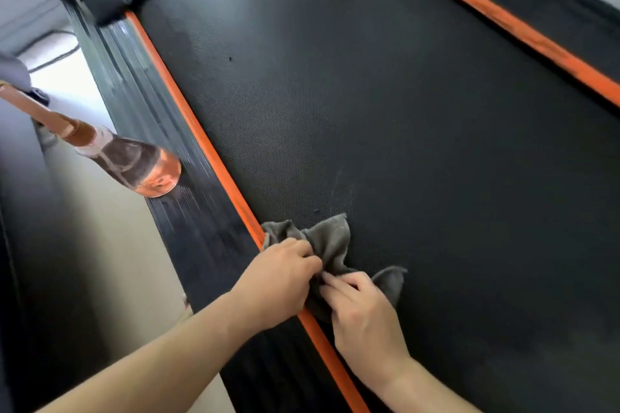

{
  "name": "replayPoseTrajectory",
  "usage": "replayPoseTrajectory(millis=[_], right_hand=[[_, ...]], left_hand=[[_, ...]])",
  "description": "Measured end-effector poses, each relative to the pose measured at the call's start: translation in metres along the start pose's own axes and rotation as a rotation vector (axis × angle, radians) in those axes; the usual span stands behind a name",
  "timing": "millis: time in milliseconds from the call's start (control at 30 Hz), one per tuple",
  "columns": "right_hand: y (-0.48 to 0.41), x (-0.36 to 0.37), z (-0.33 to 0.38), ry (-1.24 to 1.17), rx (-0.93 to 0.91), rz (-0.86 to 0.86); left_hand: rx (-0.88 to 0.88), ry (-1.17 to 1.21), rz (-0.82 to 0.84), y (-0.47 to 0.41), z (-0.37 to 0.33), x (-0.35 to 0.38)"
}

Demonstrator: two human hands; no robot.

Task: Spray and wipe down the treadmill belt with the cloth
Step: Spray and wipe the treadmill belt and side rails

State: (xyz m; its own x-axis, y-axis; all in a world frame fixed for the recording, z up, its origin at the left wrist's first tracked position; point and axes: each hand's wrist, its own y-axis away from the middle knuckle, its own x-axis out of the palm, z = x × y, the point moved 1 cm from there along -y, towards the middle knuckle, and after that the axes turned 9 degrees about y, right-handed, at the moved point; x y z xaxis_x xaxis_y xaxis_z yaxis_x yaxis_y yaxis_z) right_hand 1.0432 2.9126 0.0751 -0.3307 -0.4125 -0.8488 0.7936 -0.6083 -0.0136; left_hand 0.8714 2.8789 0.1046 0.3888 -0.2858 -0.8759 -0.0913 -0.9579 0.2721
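Near: left hand [281,282] and right hand [362,315] both on the cloth [330,238], each grip pinched onto bunched folds; cloth lies at the near-left edge of the belt [402,111], touching the orange stripe [201,131]; spray bottle [144,164] sits unheld on the left side rail [188,211]; far belt shows no clear wipe marks; most wiping likely remains.

spray bottle [134,161]: top cut off at left edge; label blurred | cloth [332,238]: middle hidden under both hands [278,282]
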Motion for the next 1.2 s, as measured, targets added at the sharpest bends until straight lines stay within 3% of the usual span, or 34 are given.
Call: replayPoseTrajectory(millis=[100,234,300,400,467,601,801,868,968,1001,1134,1201], right_hand=[[0.009,-0.017,-0.010,-0.160,0.119,-0.037],[-0.042,-0.060,-0.014,-0.053,0.131,-0.157],[-0.076,-0.063,-0.011,0.174,0.108,-0.030],[-0.100,-0.036,-0.016,0.304,0.056,0.240],[-0.098,-0.022,-0.020,0.286,0.031,0.243],[-0.055,-0.026,-0.031,0.163,-0.115,0.038],[0.036,-0.048,-0.042,-0.062,-0.168,0.237],[0.021,-0.057,-0.042,-0.082,-0.150,0.107],[-0.033,-0.070,-0.042,0.066,-0.062,-0.120],[-0.051,-0.070,-0.041,0.138,-0.052,-0.114],[-0.106,-0.045,-0.042,0.318,-0.076,0.191],[-0.104,-0.034,-0.043,0.330,-0.059,0.217]], left_hand=[[0.108,0.024,0.036,-0.009,-0.014,-0.007],[0.047,-0.007,-0.204,-0.040,-0.021,-0.051],[-0.096,-0.077,-0.258,-0.057,-0.006,-0.067],[-0.343,-0.118,-0.096,-0.067,0.031,-0.057],[-0.418,-0.060,-0.107,-0.064,0.038,-0.039],[-0.274,-0.004,-0.101,-0.047,0.007,-0.007],[-0.013,0.113,0.181,0.010,-0.064,0.022],[0.005,0.140,0.054,0.000,-0.061,0.007],[-0.136,0.165,-0.406,-0.029,-0.031,-0.032],[-0.210,0.157,-0.474,-0.036,-0.020,-0.043],[-0.443,0.102,-0.288,-0.060,0.018,-0.046],[-0.456,0.088,-0.200,-0.060,0.024,-0.034]])
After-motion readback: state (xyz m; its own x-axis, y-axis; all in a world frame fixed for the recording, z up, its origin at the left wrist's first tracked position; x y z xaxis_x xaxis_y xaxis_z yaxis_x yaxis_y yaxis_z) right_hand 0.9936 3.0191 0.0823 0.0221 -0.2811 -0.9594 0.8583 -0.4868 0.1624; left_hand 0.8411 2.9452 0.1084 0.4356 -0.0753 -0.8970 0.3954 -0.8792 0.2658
